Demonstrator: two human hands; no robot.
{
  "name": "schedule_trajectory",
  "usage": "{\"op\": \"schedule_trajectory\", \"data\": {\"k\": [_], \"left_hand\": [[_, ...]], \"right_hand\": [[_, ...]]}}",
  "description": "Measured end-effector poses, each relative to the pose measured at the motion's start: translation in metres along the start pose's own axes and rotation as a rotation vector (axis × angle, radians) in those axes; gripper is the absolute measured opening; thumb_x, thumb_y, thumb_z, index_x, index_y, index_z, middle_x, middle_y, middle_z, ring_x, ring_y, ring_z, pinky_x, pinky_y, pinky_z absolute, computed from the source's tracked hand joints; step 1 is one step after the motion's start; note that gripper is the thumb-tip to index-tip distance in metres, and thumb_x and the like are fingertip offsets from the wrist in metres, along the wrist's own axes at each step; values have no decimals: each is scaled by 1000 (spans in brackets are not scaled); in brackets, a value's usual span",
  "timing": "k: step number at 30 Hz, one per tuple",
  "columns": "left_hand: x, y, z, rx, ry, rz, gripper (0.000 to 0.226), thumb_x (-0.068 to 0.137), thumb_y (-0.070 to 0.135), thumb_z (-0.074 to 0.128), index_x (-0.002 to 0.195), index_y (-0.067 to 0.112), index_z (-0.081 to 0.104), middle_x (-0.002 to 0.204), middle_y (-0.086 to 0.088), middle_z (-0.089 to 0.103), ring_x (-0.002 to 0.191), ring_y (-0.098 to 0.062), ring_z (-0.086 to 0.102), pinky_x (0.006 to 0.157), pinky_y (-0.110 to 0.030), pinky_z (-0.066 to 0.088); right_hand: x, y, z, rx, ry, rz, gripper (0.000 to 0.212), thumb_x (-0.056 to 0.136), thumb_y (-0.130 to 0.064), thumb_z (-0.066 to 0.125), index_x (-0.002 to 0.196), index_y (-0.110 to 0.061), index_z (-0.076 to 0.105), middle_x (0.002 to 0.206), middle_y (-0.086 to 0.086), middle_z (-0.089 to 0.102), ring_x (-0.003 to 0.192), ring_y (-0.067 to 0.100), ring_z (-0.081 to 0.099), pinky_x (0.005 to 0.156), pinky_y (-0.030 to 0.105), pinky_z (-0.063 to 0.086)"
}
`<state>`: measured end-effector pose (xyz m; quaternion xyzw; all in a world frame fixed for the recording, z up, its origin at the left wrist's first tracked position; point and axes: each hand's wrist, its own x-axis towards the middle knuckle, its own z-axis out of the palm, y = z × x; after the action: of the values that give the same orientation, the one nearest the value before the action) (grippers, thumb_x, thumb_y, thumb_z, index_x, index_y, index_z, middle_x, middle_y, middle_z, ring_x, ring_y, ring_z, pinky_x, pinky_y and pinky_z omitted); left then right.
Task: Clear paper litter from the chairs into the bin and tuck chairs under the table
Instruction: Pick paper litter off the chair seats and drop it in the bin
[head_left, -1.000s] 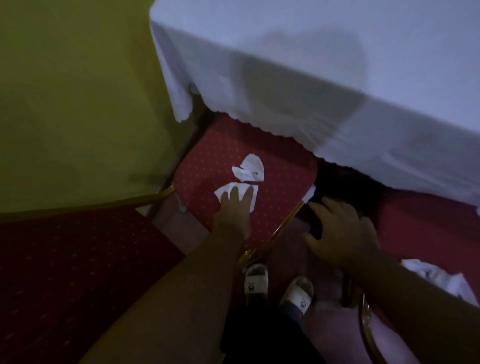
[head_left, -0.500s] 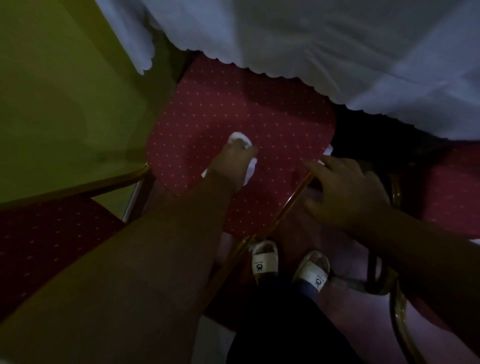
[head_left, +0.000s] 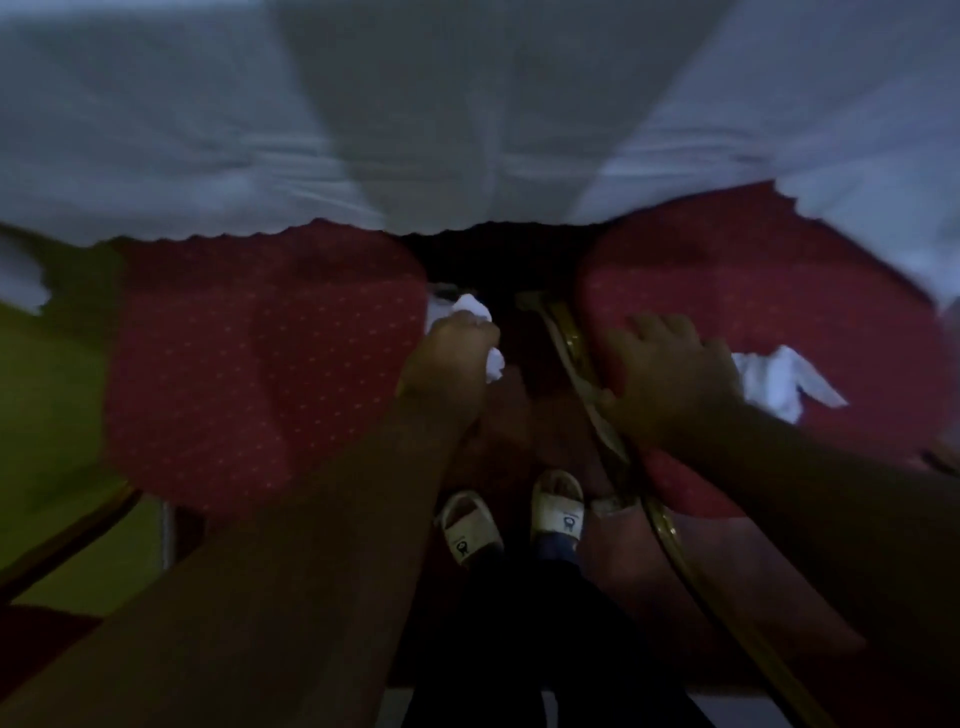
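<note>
The left hand (head_left: 451, 358) is closed around crumpled paper (head_left: 480, 332), white bits showing past its fingers, over the gap beside the left seat (head_left: 260, 364). The right hand (head_left: 670, 374) lies flat and spread, holding nothing, on the right seat (head_left: 779, 291), touching a second paper (head_left: 779, 382) whose long axis runs left to right. A white cloth (head_left: 467, 104) overhangs both seats.

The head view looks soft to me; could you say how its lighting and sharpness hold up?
Head view: dim throughout, motion-smeared, the tablecloth streaked; a broad shadow crosses it; the left hand and paper lack crisp edges.
</note>
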<state>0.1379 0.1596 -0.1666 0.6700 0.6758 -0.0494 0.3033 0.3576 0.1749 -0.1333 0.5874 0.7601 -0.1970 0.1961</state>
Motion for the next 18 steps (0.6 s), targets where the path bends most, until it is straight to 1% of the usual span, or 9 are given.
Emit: {"op": "schedule_trajectory", "data": {"k": [2,4,5,8,10,11,13,15,18], "left_hand": [[9,28,6,-37,22,43,22,88,10,61,109,12,66,121,-11,59,111,-29,53,74,-22,33],[20,58,14,-29,-7,92,24,86,8,62,109,13,66,120,-10,59,110,-28,54,78,-24,35],[25,69,20,-45,-2,106,24,86,6,62,109,13,66,119,-10,59,108,-28,55,80,-27,38],[28,90,38,-45,31,162,22,86,3,59,104,13,66,113,-10,60,104,-29,56,81,-32,43],[28,100,52,-67,25,197,18,86,2,59,100,12,66,109,-8,60,100,-27,57,78,-30,42],[27,101,57,-88,21,216,14,85,3,60,96,10,66,106,-7,61,97,-24,58,77,-29,43],[21,102,68,-163,-4,282,4,85,8,61,82,8,64,99,-5,61,83,-19,61,73,-37,52],[13,100,74,-198,25,327,13,81,19,57,76,8,61,98,-6,59,77,-20,62,71,-42,54],[-4,100,70,-114,48,349,35,74,31,41,76,5,65,99,-4,59,81,-15,59,76,-30,50]], "right_hand": [[-6,31,7,30,3,76,58,77,-52,58,129,-28,48,141,7,45,129,32,37,95,54,39],[-15,67,19,81,39,170,58,76,-52,60,127,-28,49,145,10,41,133,35,33,95,59,40],[-21,83,27,94,41,221,62,75,-56,61,129,-31,47,149,10,36,136,36,28,95,61,40],[-31,122,60,121,-43,326,77,70,-65,61,137,-45,28,159,9,14,144,39,10,102,67,31],[-39,138,82,235,-61,278,78,69,-57,67,137,-43,32,154,12,20,140,41,18,102,65,36],[-41,140,91,296,-64,245,75,71,-46,73,137,-39,37,148,14,27,134,41,26,100,61,41],[-50,139,106,388,-20,204,62,79,-23,73,134,-29,47,137,18,36,121,38,39,95,52,46],[-54,133,117,455,80,143,38,84,-15,65,121,-16,57,122,22,47,105,36,51,85,44,50],[-62,126,115,519,110,116,19,83,-12,67,102,-8,63,101,18,56,85,32,60,71,36,50]]}}
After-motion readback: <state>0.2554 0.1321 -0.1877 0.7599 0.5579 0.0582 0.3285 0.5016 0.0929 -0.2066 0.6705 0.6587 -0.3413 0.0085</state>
